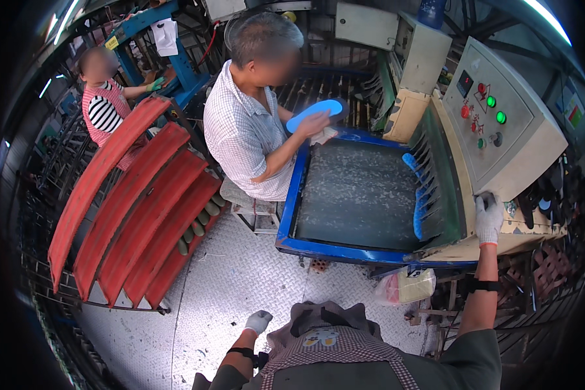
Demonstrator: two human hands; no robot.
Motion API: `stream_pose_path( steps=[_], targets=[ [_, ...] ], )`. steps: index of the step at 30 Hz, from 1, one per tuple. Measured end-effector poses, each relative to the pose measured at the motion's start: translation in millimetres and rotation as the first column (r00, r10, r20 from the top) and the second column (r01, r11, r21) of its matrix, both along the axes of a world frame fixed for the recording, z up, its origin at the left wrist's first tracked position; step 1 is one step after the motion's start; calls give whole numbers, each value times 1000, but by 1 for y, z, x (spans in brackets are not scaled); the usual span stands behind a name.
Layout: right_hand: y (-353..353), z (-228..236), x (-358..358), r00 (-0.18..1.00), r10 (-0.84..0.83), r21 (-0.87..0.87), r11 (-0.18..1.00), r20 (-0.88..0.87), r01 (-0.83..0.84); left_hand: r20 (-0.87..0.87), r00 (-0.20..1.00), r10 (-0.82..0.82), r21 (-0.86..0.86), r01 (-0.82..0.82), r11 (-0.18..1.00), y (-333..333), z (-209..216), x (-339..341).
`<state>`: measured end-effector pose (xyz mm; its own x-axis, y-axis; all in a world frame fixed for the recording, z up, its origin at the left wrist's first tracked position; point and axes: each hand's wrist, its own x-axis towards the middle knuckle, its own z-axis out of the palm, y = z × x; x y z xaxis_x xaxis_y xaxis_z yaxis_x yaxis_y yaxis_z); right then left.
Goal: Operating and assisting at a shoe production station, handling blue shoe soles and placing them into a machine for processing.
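My right hand (pixel 489 221), in a white knit glove, reaches forward to the cream machine frame (pixel 463 188), just under the lower corner of the grey control box (pixel 513 123). Its fingers bend round the edge there. Low over the floor, my left hand (pixel 259 321) hangs in a white glove with its fingers curled in and nothing visible in them. On the dark conveyor belt (pixel 357 195), blue shoe soles (pixel 416 214) lie partly under the hanging strips at the right. Across the belt a co-worker holds a blue sole (pixel 313 116) and a pale cloth (pixel 324 135).
A blue metal rim (pixel 344 252) borders the belt. Red curved racks (pixel 136 208) stand at the left, with several dark soles (pixel 198 227) beneath. The co-worker sits on a stool (pixel 253 208). A plastic bag (pixel 406 286) hangs under the belt. Another person (pixel 104 107) works at the far left.
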<state>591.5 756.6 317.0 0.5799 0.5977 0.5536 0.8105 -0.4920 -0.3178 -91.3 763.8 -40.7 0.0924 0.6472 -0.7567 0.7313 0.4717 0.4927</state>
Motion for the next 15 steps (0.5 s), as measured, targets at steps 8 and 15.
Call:
stream_pose_path(
  steps=[8,15],
  targets=[
    [1,5,-8,1000,-26,-25,999,10,26,-11,1000,-5,-13,5,1000,-6,-15,-8],
    [2,4,-2,1000,-13,-35,999,1,13,-7,1000,-8,-26,8,1000,-12,-31,-14]
  ],
)
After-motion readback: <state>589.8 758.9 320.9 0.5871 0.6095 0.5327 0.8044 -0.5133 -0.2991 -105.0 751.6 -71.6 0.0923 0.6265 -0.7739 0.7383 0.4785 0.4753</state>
